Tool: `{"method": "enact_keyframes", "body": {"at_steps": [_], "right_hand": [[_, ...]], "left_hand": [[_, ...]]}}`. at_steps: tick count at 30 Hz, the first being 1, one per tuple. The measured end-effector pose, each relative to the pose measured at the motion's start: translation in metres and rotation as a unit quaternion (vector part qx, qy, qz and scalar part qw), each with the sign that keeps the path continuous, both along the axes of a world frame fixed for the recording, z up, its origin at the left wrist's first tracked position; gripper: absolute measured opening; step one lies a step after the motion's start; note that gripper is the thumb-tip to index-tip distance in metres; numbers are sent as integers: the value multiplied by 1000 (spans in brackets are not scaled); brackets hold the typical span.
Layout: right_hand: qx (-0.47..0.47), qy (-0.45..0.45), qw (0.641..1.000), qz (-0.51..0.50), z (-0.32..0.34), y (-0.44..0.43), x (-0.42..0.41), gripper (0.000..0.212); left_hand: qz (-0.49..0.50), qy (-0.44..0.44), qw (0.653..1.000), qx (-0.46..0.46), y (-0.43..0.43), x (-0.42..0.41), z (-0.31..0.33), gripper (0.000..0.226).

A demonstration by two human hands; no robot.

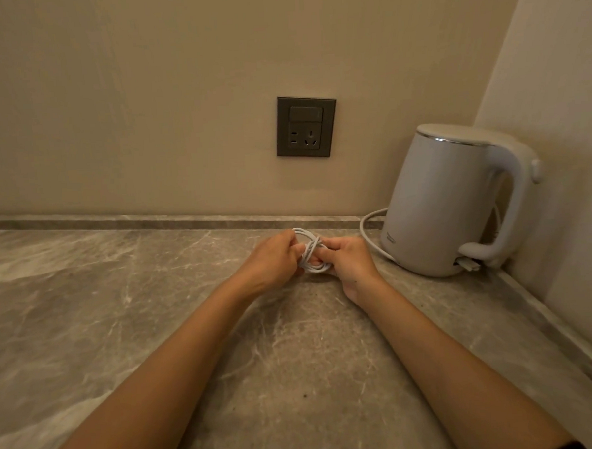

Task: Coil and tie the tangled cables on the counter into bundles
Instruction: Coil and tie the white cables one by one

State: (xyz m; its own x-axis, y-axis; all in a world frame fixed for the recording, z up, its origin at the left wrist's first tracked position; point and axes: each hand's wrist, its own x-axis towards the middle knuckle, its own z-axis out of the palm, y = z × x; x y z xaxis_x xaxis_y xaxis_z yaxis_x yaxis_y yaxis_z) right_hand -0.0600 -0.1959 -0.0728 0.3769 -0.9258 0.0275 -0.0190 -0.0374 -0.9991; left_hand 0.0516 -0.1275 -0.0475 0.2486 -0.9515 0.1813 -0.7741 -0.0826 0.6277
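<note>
A thin white cable (pixel 312 251), coiled into small loops with a strand wrapped across the middle, sits between my two hands just above the grey marble counter (pixel 155 317), near the back wall. My left hand (pixel 272 260) grips the coil's left side with curled fingers. From the right, my right hand (pixel 349 259) pinches the coil. Part of the coil is hidden behind my fingers.
A white electric kettle (pixel 458 198) stands in the right corner, its thicker white cord (pixel 368 227) looping on the counter just right of my hands. A dark wall socket (pixel 306 126) is above the hands. A low ledge (pixel 150 222) runs along the wall.
</note>
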Motion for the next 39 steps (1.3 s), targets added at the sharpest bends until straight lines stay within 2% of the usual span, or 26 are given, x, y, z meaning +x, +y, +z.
{"method": "enact_keyframes", "body": {"at_steps": [3, 6, 8, 11, 13, 16, 17, 20, 23, 26, 28, 30, 33, 39], "right_hand": [[32, -15, 999, -12, 1, 0, -4, 19], [-45, -1, 998, -44, 8, -2, -8, 19], [-72, -10, 996, -54, 13, -1, -8, 21], [-97, 11, 992, -84, 12, 0, -7, 21], [-115, 15, 990, -82, 11, 1, -8, 22], [-156, 26, 986, -48, 14, 5, -7, 27], [-176, 43, 983, -40, 14, 6, -5, 27], [-221, 75, 972, -35, 13, 8, -2, 29], [-227, 90, 968, -56, 13, 12, 0, 30], [-307, 198, 926, -93, 11, 13, 1, 20], [-337, 304, 887, -87, 11, 17, 2, 21], [-314, 363, 874, -81, 11, 19, 4, 26], [-273, 378, 882, -73, 14, 17, 4, 28], [-277, 414, 866, -34, 17, 16, 0, 23]], "left_hand": [[-19, 64, 998, -20, 1, 1, -2, 23], [-45, 144, 988, -41, 6, -4, 2, 26], [-10, 157, 982, -104, 10, -7, 6, 21], [88, 206, 951, -216, 12, 2, 13, 13], [118, 130, 963, -205, 8, 12, 13, 16], [103, -5, 987, -120, 3, 16, 6, 29], [80, -21, 991, -105, 2, 16, 3, 30], [56, -70, 992, -84, 0, 15, 0, 15], [67, -99, 991, -65, -2, 20, -5, 18], [79, -135, 987, -43, -4, 20, -11, 23], [87, -135, 985, -56, -6, 20, -12, 25], [87, -115, 987, -67, -7, 19, -13, 28], [71, -88, 992, -61, -7, 17, -12, 34], [42, -68, 995, -60, -6, 17, -10, 36]]}}
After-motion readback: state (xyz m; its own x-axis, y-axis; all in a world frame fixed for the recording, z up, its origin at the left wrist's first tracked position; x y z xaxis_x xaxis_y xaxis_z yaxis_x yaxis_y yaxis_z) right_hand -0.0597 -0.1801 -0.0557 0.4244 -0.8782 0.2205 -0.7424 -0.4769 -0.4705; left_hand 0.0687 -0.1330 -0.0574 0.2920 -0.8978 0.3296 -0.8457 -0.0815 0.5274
